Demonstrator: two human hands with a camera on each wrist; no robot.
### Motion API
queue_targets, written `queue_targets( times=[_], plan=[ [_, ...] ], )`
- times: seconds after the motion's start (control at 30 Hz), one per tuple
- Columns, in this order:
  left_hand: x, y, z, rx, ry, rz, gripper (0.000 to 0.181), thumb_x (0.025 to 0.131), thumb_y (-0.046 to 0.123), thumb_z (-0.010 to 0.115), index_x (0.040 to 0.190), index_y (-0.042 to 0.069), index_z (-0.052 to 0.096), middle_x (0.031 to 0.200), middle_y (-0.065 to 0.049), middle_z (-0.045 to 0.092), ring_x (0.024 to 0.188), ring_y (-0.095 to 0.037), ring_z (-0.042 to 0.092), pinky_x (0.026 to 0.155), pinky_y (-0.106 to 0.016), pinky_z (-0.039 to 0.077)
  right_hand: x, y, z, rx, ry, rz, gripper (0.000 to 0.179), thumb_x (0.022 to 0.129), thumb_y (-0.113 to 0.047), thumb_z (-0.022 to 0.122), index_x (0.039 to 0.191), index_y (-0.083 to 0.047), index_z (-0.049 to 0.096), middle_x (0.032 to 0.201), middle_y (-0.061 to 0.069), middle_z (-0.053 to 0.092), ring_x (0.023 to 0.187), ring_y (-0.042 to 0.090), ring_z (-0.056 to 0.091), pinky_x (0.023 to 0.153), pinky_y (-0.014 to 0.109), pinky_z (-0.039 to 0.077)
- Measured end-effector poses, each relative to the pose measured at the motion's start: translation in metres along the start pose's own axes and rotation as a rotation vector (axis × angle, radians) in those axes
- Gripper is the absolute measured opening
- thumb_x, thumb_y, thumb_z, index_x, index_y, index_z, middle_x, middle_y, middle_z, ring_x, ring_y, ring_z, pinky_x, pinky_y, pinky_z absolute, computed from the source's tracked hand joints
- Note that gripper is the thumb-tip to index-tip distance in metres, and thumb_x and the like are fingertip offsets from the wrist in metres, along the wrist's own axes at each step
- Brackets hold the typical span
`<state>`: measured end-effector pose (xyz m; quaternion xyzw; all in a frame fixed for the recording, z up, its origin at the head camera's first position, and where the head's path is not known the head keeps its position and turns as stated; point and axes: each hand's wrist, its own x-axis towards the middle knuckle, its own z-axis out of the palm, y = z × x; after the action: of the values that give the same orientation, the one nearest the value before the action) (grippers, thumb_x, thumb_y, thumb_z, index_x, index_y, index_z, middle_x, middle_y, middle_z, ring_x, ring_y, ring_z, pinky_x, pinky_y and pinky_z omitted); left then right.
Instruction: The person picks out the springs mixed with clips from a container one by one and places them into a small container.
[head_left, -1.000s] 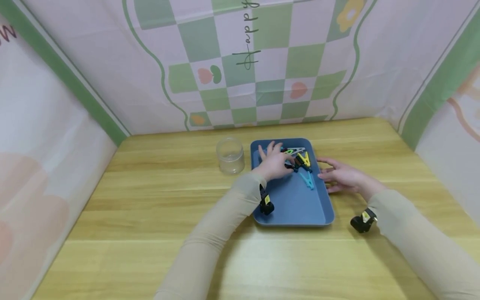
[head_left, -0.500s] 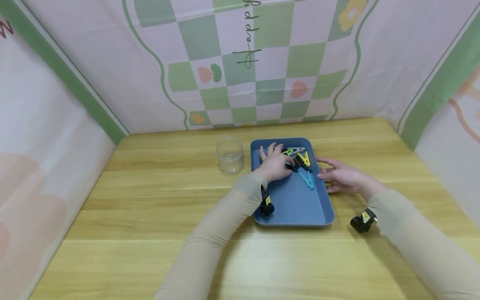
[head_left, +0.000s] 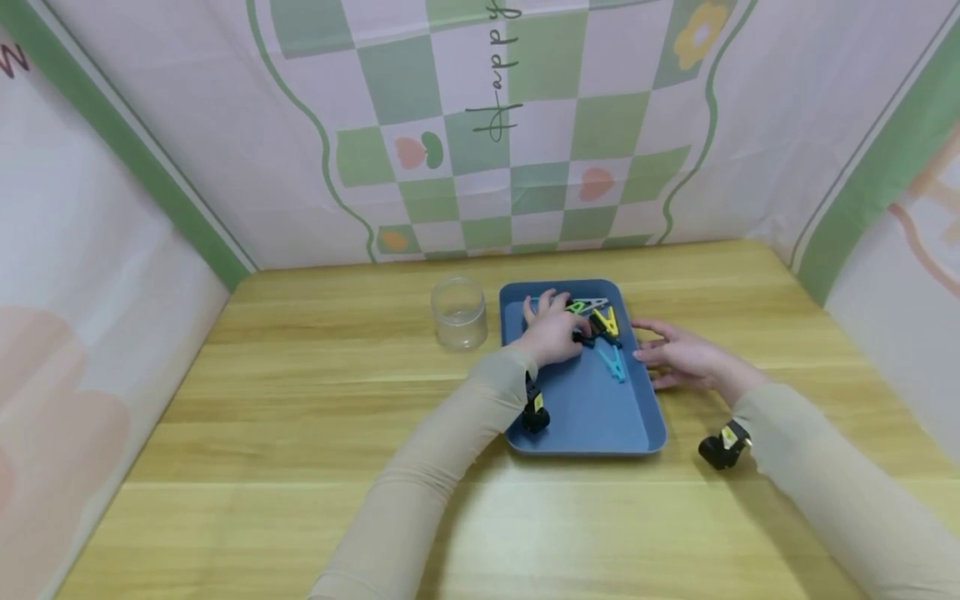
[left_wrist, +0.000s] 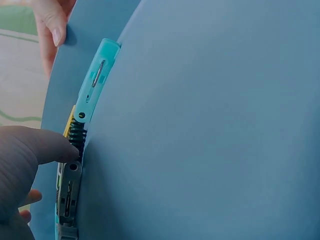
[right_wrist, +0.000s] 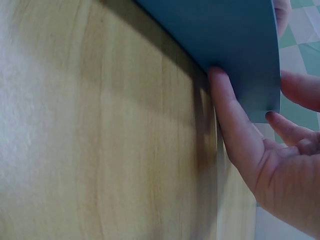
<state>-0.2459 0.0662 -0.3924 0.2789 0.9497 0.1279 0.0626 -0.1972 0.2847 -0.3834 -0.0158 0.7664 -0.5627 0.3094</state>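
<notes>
My left hand (head_left: 553,335) is over the blue tray (head_left: 592,425), its fingers spread above several plastic clips. Its thumb (left_wrist: 55,146) touches the dark clip (left_wrist: 70,187) by the black spring in the left wrist view. A turquoise clip (head_left: 612,364) lies nearest the front of the pile, and a yellow clip (head_left: 606,322) is beside the black ones. Green and grey clips (head_left: 596,304) lie farther back, partly behind my hand. My right hand (head_left: 686,358) rests with extended fingers against the tray's right outer wall, fingertips at the rim in the right wrist view.
A clear round glass jar (head_left: 460,315) stands on the wooden table (head_left: 315,400), just left of the tray. Behind the table hangs a green and white checked cloth (head_left: 517,167), with more cloth at both sides. Black wrist cameras (head_left: 723,446) sit on both sleeves.
My left hand has shifted very slightly to the right over the clips. The right hand and the tray hold their places.
</notes>
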Motion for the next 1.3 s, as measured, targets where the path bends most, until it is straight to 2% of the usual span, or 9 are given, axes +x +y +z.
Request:
queue_targets(
  times=[0.2,0.57,0.83,1.07,1.3],
  plan=[
    [-0.0004,0.0024,0.0005,0.018,-0.016,-0.001,0.022,0.090,0.021,0.060,0.108,0.031,0.069,0.153,-0.009,0.028,0.144,-0.032,0.011,0.112,-0.060,0.008,-0.0002,0.0007,0.0009,0.008,-0.002,0.011,0.078,0.097,-0.011,0.047,0.151,-0.009,-0.010,0.148,0.039,0.014,0.120,0.034,0.051,0.090,0.045,0.050],
    [0.0007,0.0051,0.0005,0.021,-0.019,-0.004,0.020,0.089,0.019,0.061,0.104,0.029,0.070,0.153,-0.008,0.028,0.144,-0.031,0.012,0.112,-0.059,0.008,-0.0018,0.0002,0.0006,0.011,-0.007,0.008,0.078,0.098,-0.013,0.047,0.151,-0.008,-0.010,0.147,0.039,0.015,0.117,0.029,0.053,0.090,0.044,0.050],
    [0.0020,0.0044,0.0000,0.011,-0.021,0.007,0.018,0.088,0.018,0.061,0.101,0.027,0.070,0.154,-0.007,0.028,0.145,-0.031,0.011,0.112,-0.060,0.007,-0.0010,0.0031,-0.0044,0.023,-0.034,-0.017,0.083,0.097,-0.020,0.052,0.150,-0.007,-0.010,0.147,0.040,0.012,0.103,0.014,0.059,0.088,0.043,0.052],
    [0.0031,0.0028,-0.0001,0.019,-0.026,0.009,0.015,0.087,0.019,0.063,0.098,0.026,0.070,0.153,-0.007,0.029,0.145,-0.031,0.009,0.111,-0.061,0.007,-0.0017,0.0008,-0.0008,0.018,-0.010,0.000,0.079,0.097,-0.013,0.048,0.151,-0.009,-0.009,0.148,0.038,0.015,0.118,0.030,0.053,0.090,0.044,0.051],
    [0.0040,0.0017,-0.0015,0.011,-0.018,0.022,0.015,0.088,0.020,0.062,0.098,0.027,0.070,0.154,-0.007,0.027,0.145,-0.031,0.008,0.111,-0.061,0.005,-0.0009,0.0010,-0.0007,0.035,-0.010,0.005,0.077,0.098,-0.013,0.046,0.151,-0.010,-0.010,0.148,0.037,0.015,0.103,0.014,0.060,0.086,0.040,0.052]
  ],
)
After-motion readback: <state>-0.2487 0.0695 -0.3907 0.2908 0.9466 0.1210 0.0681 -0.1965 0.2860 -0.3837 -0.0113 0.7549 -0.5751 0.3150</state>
